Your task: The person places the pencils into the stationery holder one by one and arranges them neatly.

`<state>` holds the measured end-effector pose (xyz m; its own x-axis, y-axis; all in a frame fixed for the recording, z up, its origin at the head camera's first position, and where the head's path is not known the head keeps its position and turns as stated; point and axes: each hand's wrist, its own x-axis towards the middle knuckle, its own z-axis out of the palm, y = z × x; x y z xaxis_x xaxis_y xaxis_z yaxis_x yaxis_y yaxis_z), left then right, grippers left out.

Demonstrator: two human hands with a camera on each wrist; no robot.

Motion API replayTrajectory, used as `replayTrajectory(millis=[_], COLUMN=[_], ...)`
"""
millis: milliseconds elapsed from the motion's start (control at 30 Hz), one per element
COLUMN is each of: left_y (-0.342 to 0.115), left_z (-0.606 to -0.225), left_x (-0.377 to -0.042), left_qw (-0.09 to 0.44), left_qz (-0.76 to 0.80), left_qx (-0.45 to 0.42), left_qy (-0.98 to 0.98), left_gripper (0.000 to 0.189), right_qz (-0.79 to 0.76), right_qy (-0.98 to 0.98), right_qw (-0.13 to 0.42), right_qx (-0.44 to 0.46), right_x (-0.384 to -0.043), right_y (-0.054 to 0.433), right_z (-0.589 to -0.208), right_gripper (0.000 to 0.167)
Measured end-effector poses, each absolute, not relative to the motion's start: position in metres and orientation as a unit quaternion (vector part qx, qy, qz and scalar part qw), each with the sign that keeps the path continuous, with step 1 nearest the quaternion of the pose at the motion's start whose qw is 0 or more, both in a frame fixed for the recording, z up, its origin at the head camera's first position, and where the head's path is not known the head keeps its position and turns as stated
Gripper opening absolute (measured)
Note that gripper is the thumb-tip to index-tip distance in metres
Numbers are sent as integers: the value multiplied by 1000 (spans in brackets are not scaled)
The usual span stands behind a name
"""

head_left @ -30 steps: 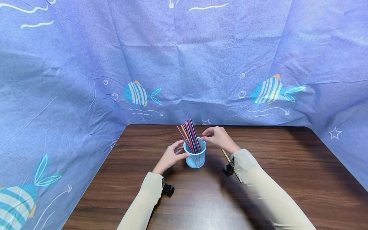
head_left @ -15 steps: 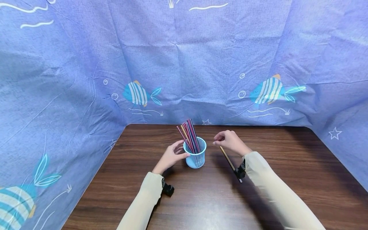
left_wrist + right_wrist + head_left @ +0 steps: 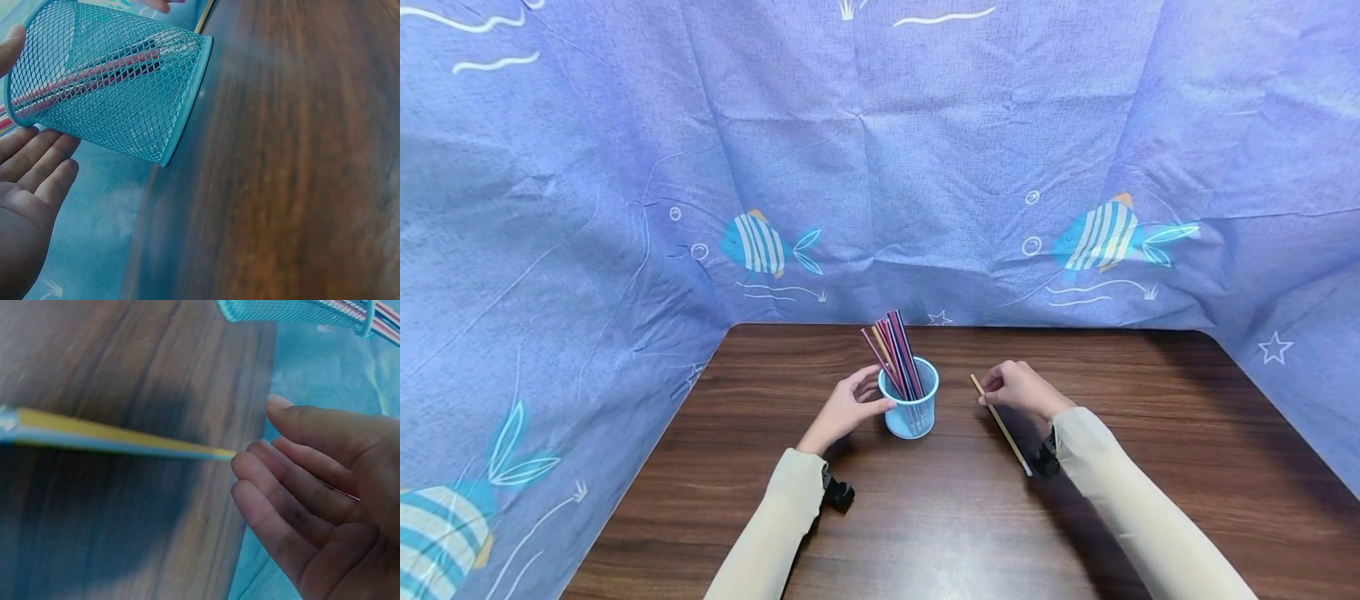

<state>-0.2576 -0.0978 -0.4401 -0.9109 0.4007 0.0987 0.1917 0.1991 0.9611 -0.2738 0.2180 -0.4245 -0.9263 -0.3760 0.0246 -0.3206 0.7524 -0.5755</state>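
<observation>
A light blue wire-mesh pencil cup [image 3: 910,423] stands upright on the table with several red, dark and yellow pencils [image 3: 901,354] leaning to its left. My left hand [image 3: 847,408] holds the cup near its rim, thumb on the near side and fingers round the left. To the right a single yellow pencil [image 3: 1009,437] lies slantwise on the wood, its whitish end toward me. Over its far half hovers my right hand [image 3: 1018,390], fingers loosely bent. In the right wrist view, the thumb is apart from the fingers [image 3: 269,519], and the pencil's far end meets the fingertips.
The brown wooden table [image 3: 775,533] reaches back to a blue curtain [image 3: 925,150] printed with fish. Black wrist cameras sit below both sleeves, the right camera [image 3: 1048,458] close beside the pencil's near end.
My right hand has moved from beside the cup's rim rightward and down to the lone pencil. The left hand and the cup have stayed in place.
</observation>
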Motion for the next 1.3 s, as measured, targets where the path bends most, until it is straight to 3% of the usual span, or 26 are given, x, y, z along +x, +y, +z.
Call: replayTrajectory(millis=[600,1300], left_y=[-96,-97], left_z=[-427,-427], left_x=[-248,-249], left_qw=[85,85], left_qz=[601,605], left_qx=[197,198], left_qy=[770,767], left_gripper=[65,65], right_qz=[-284,-249], right_qy=[941,952], right_qw=[114,90], right_qx=[-144,-155], right_x=[-266,-261], right_y=[227,228], right_z=[-441,-441], right_gripper=[20,26])
